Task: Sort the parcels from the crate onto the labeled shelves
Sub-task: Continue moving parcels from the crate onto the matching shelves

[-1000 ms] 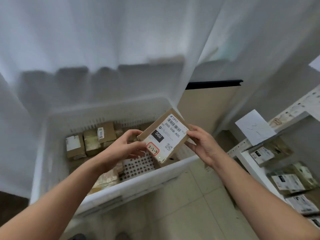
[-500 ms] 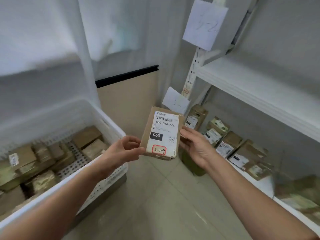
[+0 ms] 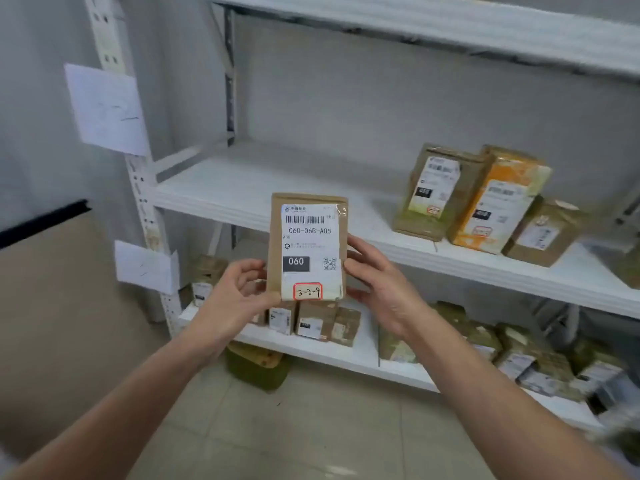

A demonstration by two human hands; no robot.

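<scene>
The white shelving rack (image 3: 415, 26) stands just beyond the fingers. Its middle shelf (image 3: 242, 185) lies bare directly behind them, with three stored parcels (image 3: 485, 202) leaning together well to the right of the right-hand fingers. The lower shelf (image 3: 311, 344), below both hands, is crowded with small boxes. The task's brown parcel (image 3: 308, 244) is held in the air before the middle shelf's edge, upright with its printed face toward the camera, probably so it can be read. The left hand (image 3: 232, 303) pinches its lower left edge, fingers (image 3: 247, 268) curled and thumb on the front; the right hand (image 3: 384, 296) grips the right edge likewise. A paper tag (image 3: 107, 109) hangs on the post, up and left of the left fingers, its writing too faint to read surely. Between the two thumbs, a red-boxed handwritten code (image 3: 308, 291) reads 3-2-9, which I judge names the shelf to find.
</scene>
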